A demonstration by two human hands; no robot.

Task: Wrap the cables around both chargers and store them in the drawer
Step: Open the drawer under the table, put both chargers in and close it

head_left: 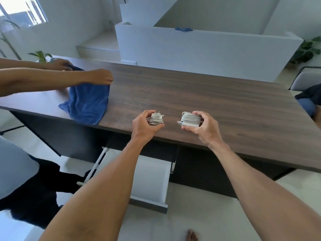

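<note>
Two white chargers with their cables wound around them are over the front part of the dark wooden table [217, 101]. My left hand [145, 125] grips the smaller charger [156, 119] with fingers and thumb curled round it. My right hand [202, 126] grips the larger charger [190, 120], whose cable end sticks out on its left side. The two chargers are a short gap apart. Below the table's front edge, a white drawer [151, 178] is pulled out; my left forearm covers part of it.
At the table's left end, another person's hands [100, 76] hold a blue cloth [86, 103] that hangs over the edge. A chair [305, 79] stands at the far right. A seated person in dark clothing [26, 188] is at lower left. A bare foot [192, 234] shows on the floor.
</note>
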